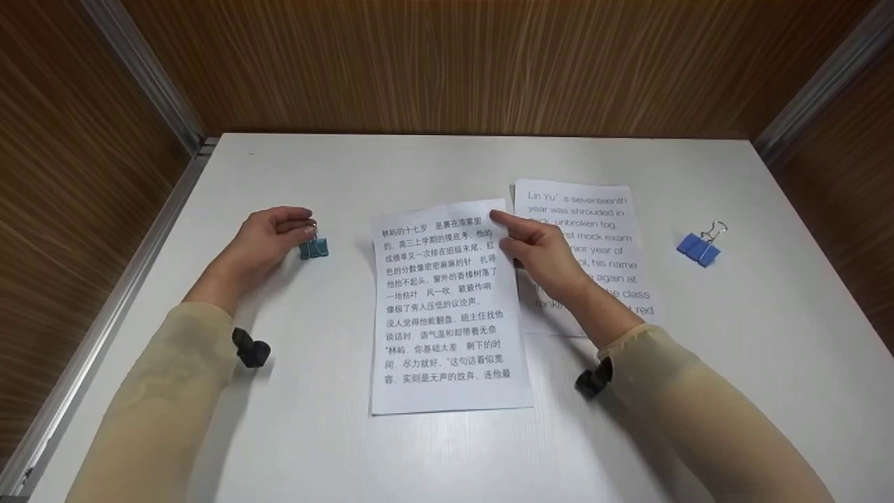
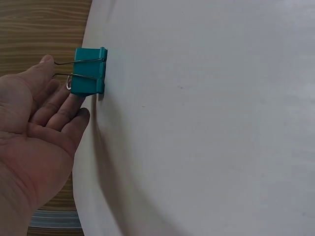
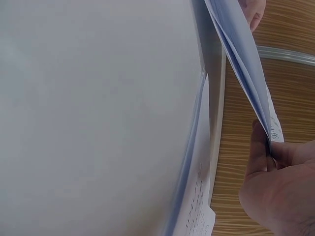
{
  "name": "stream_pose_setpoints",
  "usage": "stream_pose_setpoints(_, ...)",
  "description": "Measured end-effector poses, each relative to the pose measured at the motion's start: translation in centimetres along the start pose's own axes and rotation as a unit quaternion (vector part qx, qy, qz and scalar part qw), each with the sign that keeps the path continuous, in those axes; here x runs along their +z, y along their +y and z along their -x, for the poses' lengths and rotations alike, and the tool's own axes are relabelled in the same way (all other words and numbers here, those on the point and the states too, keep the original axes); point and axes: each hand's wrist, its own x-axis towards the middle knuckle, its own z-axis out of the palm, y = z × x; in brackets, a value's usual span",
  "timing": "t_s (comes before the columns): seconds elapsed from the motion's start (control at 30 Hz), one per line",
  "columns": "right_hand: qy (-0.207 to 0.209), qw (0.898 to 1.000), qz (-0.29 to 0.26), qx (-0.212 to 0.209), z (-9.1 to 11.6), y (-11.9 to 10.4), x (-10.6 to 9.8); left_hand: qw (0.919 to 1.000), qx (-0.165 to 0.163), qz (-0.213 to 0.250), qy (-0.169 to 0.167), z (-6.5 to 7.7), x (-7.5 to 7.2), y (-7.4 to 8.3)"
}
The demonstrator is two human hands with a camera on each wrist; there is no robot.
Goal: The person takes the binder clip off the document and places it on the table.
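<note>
At the left of the table my left hand [image 1: 274,234] pinches the wire handles of a teal binder clip [image 1: 314,249]. In the left wrist view the thumb lies against the handle ends and the clip [image 2: 87,72] has nothing in its mouth. My right hand [image 1: 541,251] holds a stack of sheets with Chinese text [image 1: 447,314] by its upper right edge, thumb and fingers on either side. Several layers of the stack [image 3: 241,59] show edge-on in the right wrist view, raised off the table.
A second stack with English text [image 1: 576,202] lies behind my right hand, partly covered by it. Farther right a blue binder clip [image 1: 698,249] rests on the white table [image 1: 321,433]. Wood-grain panels [image 1: 447,70] stand along the back and sides.
</note>
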Motion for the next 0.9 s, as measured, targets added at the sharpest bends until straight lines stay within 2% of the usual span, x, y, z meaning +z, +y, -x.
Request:
stream_pose_setpoints(0.27, -0.007, 1.0, -0.015, 0.004, -0.4, 0.2, 0.1, 0.9998, 0.012, -0.017, 0.003, 0.1, -0.3, 0.1)
stream_pose_setpoints(0.47, -0.013, 1.0, 0.003, 0.012, -0.5, 0.1, 0.2, 0.9984, 0.03, -0.042, 0.021, 0.4, 0.0, 1.3)
stream_pose_setpoints(0.6, -0.026, 0.999, 0.027, 0.014, -0.4, 0.0, 0.1, 0.9937, 0.041, -0.091, 0.051, 0.5, 0.9, 2.7)
stream_pose_setpoints(0.7, -0.029, 0.997, 0.074, 0.004, -0.3, -0.1, 0.0, 0.9858, 0.052, -0.139, 0.078, 0.7, 2.3, 3.9)
stream_pose_setpoints(0.77, -0.024, 0.99, 0.137, -0.019, 0.0, -0.3, -0.2, 0.9775, 0.072, -0.174, 0.094, 1.0, 3.6, 4.9)
stream_pose_setpoints(0.8, -0.017, 0.983, 0.179, -0.033, 0.2, -0.4, -0.3, 0.9721, 0.084, -0.194, 0.101, 1.1, 4.3, 5.3)
stream_pose_setpoints(0.9, 0.003, 0.953, 0.295, -0.073, 0.8, -0.9, -0.8, 0.9511, 0.117, -0.263, 0.112, 1.8, 6.6, 6.6)
